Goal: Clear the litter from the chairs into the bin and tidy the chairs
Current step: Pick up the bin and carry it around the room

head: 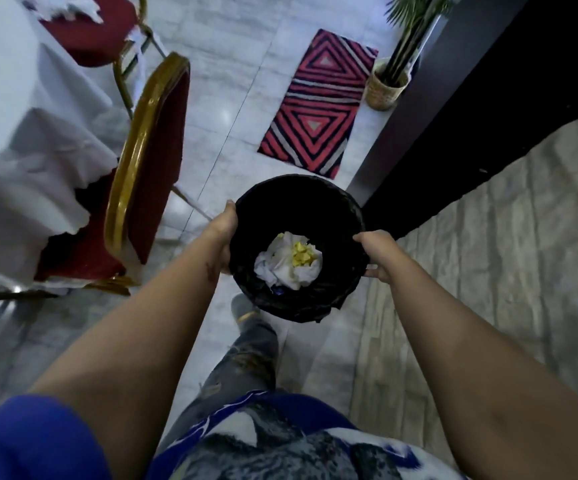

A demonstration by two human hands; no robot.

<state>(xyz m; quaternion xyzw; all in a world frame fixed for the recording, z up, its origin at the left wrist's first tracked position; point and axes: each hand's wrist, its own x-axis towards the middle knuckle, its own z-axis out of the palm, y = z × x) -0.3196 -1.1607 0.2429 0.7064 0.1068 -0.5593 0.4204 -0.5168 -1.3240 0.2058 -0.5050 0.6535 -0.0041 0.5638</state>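
I hold a round black bin (315, 199) lined with a black bag out in front of me, above the floor. My left hand (223, 233) grips its left rim and my right hand (377, 252) grips its right rim. Inside the bin lies crumpled white paper litter (280, 268) with yellow scraps (301, 254) on top. To the left stands a red-cushioned chair with a gold frame (145, 133), pushed against a table. A second red chair (90, 36) stands farther back, with white torn material on its seat.
A white tablecloth (20, 150) hangs over the table at the left. A red, black and white striped rug (315, 105) lies ahead on the pale tiled floor. A potted plant in a woven basket (384, 88) stands beside a dark wall (488, 116) on the right.
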